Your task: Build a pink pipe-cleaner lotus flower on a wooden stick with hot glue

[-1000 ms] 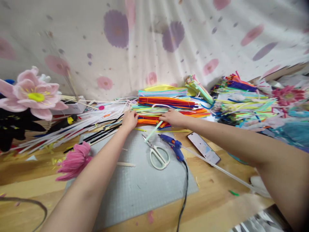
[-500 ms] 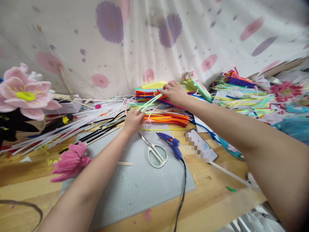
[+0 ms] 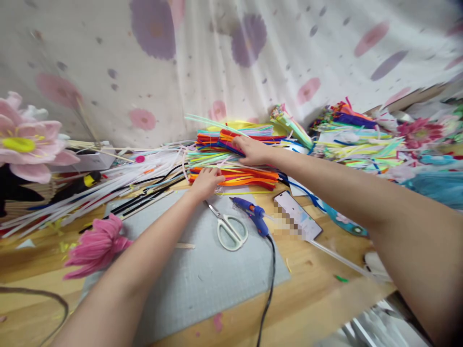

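Note:
My right hand (image 3: pixel 251 149) is closed on a few pale green pipe cleaners (image 3: pixel 210 121), which stick out up and to the left past its fingers. It hovers over stacked bundles of pipe cleaners, with a red and orange bundle (image 3: pixel 227 137) just at its fingertips. My left hand (image 3: pixel 208 183) lies at the left part of an orange pipe cleaner bundle (image 3: pixel 249 177), fingers apart and slightly bent; I see nothing held in it. Below the left hand are white-handled scissors (image 3: pixel 233 233) on the grey cutting mat (image 3: pixel 202 289). Beside them rests a blue glue gun (image 3: pixel 255 214).
A pink pipe cleaner flower (image 3: pixel 96 248) lies left of my left forearm. White pipe cleaners (image 3: pixel 90 197) spread over the left side. A phone (image 3: pixel 298 214) lies right of the glue gun, whose black cable (image 3: pixel 271 284) runs forward. More bundles (image 3: pixel 356 149) pile up at the right.
The pale green pipe cleaners, earlier stretched between both hands, have left my left hand and swung upward in my right. My left hand has lowered slightly onto the orange bundle.

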The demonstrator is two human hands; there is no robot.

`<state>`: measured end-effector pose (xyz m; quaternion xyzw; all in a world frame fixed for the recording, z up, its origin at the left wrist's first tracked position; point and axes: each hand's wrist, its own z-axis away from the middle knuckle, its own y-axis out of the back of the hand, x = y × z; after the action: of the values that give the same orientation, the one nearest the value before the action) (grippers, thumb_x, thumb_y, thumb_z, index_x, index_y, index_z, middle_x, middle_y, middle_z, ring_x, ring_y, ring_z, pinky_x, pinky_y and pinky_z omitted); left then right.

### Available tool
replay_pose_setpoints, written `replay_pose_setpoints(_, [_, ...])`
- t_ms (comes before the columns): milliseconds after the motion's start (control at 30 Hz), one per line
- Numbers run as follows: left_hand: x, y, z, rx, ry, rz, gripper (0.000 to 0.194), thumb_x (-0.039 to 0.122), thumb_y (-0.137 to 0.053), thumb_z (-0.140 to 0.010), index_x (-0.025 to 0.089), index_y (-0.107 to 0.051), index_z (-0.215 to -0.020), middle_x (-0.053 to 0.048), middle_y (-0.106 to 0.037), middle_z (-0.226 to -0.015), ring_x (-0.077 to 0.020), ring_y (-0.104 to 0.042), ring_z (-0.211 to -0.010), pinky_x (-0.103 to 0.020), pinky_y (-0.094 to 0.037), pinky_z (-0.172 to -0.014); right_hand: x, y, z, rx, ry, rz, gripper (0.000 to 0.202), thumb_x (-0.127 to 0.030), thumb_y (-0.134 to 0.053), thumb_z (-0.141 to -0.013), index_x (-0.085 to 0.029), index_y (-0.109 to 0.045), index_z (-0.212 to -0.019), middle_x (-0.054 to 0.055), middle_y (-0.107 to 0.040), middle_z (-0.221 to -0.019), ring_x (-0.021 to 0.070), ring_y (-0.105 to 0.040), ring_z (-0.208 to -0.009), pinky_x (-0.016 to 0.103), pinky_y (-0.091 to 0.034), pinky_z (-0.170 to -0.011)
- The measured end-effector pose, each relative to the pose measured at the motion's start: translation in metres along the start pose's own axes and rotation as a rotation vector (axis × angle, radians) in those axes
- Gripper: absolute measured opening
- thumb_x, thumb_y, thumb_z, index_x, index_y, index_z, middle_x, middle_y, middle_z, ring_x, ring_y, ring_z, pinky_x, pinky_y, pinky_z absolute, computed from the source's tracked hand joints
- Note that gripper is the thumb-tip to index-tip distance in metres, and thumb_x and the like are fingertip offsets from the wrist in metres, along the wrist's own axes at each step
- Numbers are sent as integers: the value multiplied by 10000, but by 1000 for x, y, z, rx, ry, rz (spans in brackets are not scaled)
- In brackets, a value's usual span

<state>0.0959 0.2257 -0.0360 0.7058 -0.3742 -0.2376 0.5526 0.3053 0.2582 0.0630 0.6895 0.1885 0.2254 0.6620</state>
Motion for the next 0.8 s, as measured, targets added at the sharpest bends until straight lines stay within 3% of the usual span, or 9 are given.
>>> replay_pose_setpoints(167, [-2,5,4,-92,-63,39,302,120,-479,-722,251,-684,-902,-63,-472,-1264,-262,-390,-1166,-469,-287,-970,-4,-7,20,-172,234,98,209,-229,-537,-722,-167,-662,-878,119,-508,-1141,264,-420,-1070,422,-308,-924])
replay_pose_setpoints(300, [-4,10,9,-131,-84,63,326,132,-487,-707,253,-688,-933,-61,-431,-1318,-275,-360,-1209,-475,-255,-1002,-13,-17,30,-265,187,145,202,-266,-558,-735,-248,-702,-875,62,-443,-1296,370,-222,-1253,546,-195,-969])
replay_pose_setpoints(400, [-4,13,12,-74,-98,99,310,150,-495,-702,230,-681,-937,-69,-490,-1247,-244,-436,-1138,-417,-312,-981,-19,-24,34,-342,177,108,186,-276,-558,-733,-269,-706,-846,-1,-445,-1323,390,-134,-1300,599,-132,-975])
replay_pose_setpoints(467, [-3,16,12,39,-27,128,295,163,-473,-729,199,-663,-951,-87,-529,-1166,-214,-496,-1046,-369,-376,-923,-20,-26,34,-388,208,50,197,-233,-534,-738,-241,-705,-836,-5,-475,-1305,350,-171,-1310,559,-163,-1000])
replay_pose_setpoints(533, [-2,20,8,193,88,132,289,178,-455,-757,178,-635,-984,-105,-528,-1124,-210,-497,-1025,-358,-396,-897,-22,-26,33,-416,208,-41,244,-174,-492,-744,-207,-697,-871,22,-530,-1253,278,-310,-1272,447,-272,-1000])
replay_pose_setpoints(633, [0,29,-4,314,143,91,407,270,-530,-749,176,-536,-1145,-129,-433,-1249,-258,-375,-1178,-418,-310,-983,-25,-23,31,-440,125,-192,310,-119,-460,-725,-198,-684,-925,31,-618,-1131,198,-533,-1079,297,-407,-895])
replay_pose_setpoints(733, [2,32,-15,166,120,74,734,427,-659,-636,172,-407,-1276,-150,-309,-1366,-310,-275,-1255,-469,-234,-1022,-24,-15,27,-431,-12,-314,316,-125,-463,-714,-210,-686,-921,4,-670,-1011,166,-604,-928,252,-433,-846])
replay_pose_setpoints(800, [2,30,-16,31,154,75,791,450,-689,-598,179,-401,-1283,-157,-322,-1362,-317,-337,-1216,-458,-297,-983,-17,-6,25,-391,-88,-401,301,-151,-465,-725,-204,-685,-923,-1,-682,-971,152,-611,-900,237,-435,-843])
